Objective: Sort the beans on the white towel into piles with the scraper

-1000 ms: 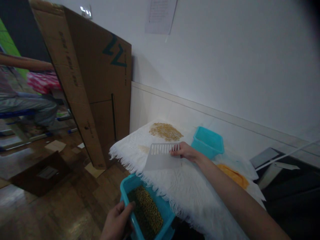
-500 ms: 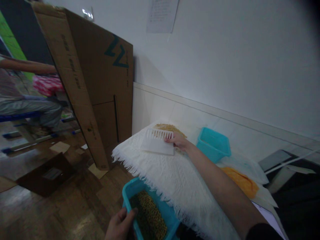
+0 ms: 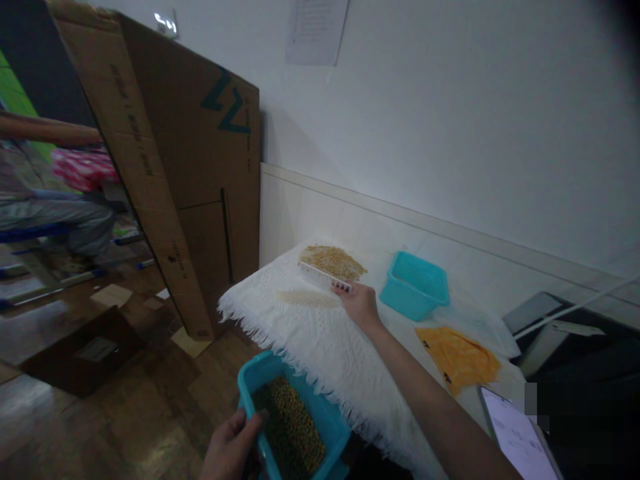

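Note:
My right hand [image 3: 359, 305] grips a flat white plastic scraper with slots along one edge [image 3: 320, 275], tilted nearly edge-on at the near side of a pile of yellow beans [image 3: 335, 259]. The beans lie on a fringed white cloth [image 3: 280, 320] over the table. Nearer me on the cloth is a thin patch of pale grains [image 3: 307, 298]. My left hand [image 3: 233, 443] pinches the rim of a turquoise plastic basin [image 3: 327, 413] held below the cloth's fringe. Yellow beans [image 3: 300, 420] and a dark green layer, too dim to name, lie in it.
A second turquoise basin [image 3: 417, 283] stands on the table by the wall, near an orange cloth or bag [image 3: 457, 357] and a phone or tablet [image 3: 520, 437]. A tall cardboard box [image 3: 200, 167] rises at left. Beyond it sits another person [image 3: 55, 200].
My right hand has turned the scraper from showing its broad face to nearly edge-on, beside the bean pile. The grain patch is now uncovered. The view has shifted slightly right.

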Demonstrator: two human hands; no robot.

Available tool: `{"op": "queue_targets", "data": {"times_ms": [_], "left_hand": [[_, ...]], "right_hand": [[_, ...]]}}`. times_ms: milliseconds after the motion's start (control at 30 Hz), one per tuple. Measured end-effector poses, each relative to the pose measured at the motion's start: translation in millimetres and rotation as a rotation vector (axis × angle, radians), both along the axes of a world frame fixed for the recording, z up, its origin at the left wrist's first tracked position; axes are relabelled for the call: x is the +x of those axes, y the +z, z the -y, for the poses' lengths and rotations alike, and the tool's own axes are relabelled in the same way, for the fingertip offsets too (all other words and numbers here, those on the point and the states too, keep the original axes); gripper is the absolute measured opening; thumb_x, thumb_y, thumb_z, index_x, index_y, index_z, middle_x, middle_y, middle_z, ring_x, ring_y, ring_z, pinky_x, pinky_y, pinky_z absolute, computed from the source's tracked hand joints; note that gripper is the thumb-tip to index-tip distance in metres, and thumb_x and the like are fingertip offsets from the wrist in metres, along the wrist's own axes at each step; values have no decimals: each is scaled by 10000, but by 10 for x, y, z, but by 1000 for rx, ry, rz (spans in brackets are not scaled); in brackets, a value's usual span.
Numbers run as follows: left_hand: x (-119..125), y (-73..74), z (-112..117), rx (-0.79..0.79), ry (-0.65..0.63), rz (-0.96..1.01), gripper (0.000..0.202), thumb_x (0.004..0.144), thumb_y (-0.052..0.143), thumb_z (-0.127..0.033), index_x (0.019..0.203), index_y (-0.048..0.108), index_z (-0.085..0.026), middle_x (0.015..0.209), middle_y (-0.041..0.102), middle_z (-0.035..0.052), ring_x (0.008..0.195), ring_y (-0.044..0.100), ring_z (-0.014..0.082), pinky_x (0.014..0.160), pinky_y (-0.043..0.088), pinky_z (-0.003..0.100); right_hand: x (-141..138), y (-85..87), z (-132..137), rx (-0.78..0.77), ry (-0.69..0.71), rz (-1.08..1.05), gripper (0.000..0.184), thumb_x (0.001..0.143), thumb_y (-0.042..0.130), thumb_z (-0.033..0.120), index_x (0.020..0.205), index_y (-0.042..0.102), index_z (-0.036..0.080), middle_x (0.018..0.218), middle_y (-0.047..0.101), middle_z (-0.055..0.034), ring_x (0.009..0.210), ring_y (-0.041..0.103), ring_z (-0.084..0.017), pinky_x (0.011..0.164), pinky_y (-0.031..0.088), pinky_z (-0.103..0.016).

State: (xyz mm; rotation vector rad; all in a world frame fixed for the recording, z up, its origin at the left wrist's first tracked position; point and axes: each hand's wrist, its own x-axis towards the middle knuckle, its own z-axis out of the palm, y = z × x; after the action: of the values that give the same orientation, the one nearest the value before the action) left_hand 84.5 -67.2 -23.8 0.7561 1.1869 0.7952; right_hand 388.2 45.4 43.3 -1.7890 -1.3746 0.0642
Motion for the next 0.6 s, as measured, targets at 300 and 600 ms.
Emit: {"op": "queue_targets", "data": {"times_ms": [300,600], "left_hand": [[5,-29,4,19,4,-57,403,549,823,-533,536,603,-195,423,529,-32,374,443,114,394,326,224],[-22,-109,-31,-16,-6,1,413,586,823,-531,560,577,-199,410,507,-56,357,420,99,399,288,220]], "right_hand": [[-216,-22,156,19,25,113,160,859,672,264,947,799,226,918,794,-64,827,755,-231,740,536,-277],[-444,-53,258,53,97,94,172,853,662,207,945,804,238,929,793,-47,822,761,-222,772,558,-283]]}}
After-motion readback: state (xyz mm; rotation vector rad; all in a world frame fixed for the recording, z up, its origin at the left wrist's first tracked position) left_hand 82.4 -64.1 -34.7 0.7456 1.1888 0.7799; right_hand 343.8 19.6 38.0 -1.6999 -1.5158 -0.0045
